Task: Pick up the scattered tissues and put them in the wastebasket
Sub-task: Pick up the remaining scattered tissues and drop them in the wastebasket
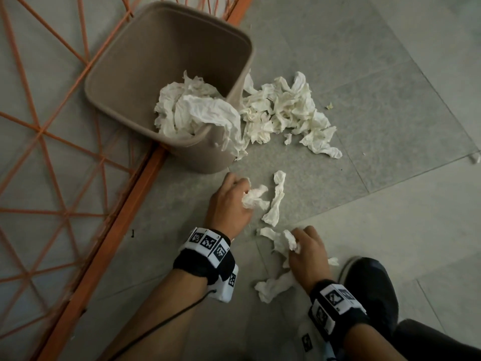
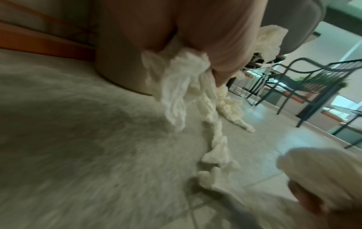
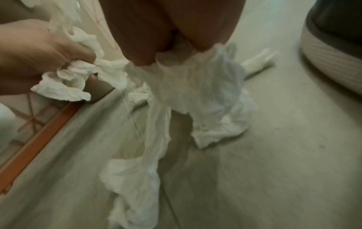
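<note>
A beige wastebasket [image 1: 125, 82] stands on the floor with crumpled white tissues [image 1: 190, 110] heaped in its near corner, one draped over the rim. Just below it my left hand [image 1: 234, 196] grips a crumpled tissue [image 1: 253, 196], which hangs from the curled fingers [image 2: 225, 51] in the left wrist view. My right hand [image 1: 307, 251] grips another tissue [image 1: 285, 241] lower down; it dangles from that hand [image 3: 176, 46] as a long wad [image 3: 205, 93]. A twisted tissue strip [image 1: 276, 201] lies between the hands. Another tissue [image 1: 273, 285] lies under my right wrist.
A large pile of tissues [image 1: 286, 110] lies right of the basket on the grey tiles. An orange metal beam [image 1: 109, 230] with wire lattice runs along the left. A dark shoe [image 1: 369, 285] is by my right wrist. Chairs [image 2: 313, 80] stand farther off.
</note>
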### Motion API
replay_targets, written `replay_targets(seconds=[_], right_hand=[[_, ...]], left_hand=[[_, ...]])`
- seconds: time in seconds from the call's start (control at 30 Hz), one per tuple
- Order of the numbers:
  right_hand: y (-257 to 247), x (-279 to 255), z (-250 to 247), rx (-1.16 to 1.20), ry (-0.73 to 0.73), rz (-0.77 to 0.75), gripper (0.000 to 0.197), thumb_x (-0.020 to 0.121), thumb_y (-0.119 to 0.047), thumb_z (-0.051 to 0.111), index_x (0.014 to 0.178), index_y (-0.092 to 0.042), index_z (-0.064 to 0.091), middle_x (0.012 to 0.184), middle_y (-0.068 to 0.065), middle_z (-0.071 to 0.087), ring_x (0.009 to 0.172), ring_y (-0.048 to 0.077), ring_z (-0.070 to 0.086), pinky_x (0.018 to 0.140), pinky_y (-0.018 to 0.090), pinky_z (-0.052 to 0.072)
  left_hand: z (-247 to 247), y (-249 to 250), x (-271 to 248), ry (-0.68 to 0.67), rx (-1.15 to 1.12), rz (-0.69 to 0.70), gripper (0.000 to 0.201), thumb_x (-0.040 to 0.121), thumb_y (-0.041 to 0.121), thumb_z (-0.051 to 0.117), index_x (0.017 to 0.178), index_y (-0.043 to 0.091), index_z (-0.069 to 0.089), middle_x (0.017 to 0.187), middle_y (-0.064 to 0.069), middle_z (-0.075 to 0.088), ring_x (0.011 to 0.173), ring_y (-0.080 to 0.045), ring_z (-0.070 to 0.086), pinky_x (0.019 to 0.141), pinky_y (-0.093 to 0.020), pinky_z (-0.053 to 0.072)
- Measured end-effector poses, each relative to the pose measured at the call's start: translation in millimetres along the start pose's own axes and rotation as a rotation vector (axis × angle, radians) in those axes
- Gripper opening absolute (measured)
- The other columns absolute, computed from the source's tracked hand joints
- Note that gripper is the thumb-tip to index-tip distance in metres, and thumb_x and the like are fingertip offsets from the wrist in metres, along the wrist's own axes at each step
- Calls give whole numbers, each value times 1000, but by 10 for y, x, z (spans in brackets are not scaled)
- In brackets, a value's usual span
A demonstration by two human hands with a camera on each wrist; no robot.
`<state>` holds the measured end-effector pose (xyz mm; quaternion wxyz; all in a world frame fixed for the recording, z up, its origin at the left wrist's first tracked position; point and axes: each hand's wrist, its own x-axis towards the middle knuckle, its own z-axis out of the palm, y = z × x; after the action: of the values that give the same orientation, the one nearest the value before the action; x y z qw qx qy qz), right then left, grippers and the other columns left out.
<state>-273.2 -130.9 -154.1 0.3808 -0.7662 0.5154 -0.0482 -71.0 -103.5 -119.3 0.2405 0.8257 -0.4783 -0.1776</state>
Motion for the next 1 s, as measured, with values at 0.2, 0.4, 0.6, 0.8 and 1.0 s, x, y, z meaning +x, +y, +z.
replay_targets(seconds=[0.2,0.4,0.6,0.8,1.0], right_hand=[[-223,342,-343,136,125,102,17,81,3,54,85,-11,62,77,4,63,70,23,58,60,27,39],[-411,1013,-731,247,214,234,29,90,-34,52,113,-17,56,110,10,66,86,19,62,70,28,48],[-318,1962,-900,-63,31,121,65,91,-33,53,146,-34,19,156,8,17,123,37,52,102,48,43],[-115,2103,-728,-294,25,39,50,91,-35,51,138,-26,42,148,7,33,120,42,51,99,50,44],[31,1827,-641,-173,138,-11,34,84,-39,59,83,-5,63,92,12,55,84,34,58,66,35,41]], left_hand=[[340,248,257,-379,142,160,67,74,17,75,132,35,47,153,6,25,114,-25,55,84,-32,49],[498,175,263,-400,205,180,36,81,23,71,115,18,59,122,-4,55,104,-30,57,77,-38,47],[337,141,214,-236,54,44,25,70,24,79,89,14,65,95,-5,61,79,-27,60,62,-27,37],[152,341,649,-5,33,14,43,67,12,76,104,23,55,124,1,47,96,-24,59,73,-35,51],[344,367,1291,-118,246,-130,81,78,15,68,146,30,27,153,-8,27,106,-41,59,86,-46,49]])
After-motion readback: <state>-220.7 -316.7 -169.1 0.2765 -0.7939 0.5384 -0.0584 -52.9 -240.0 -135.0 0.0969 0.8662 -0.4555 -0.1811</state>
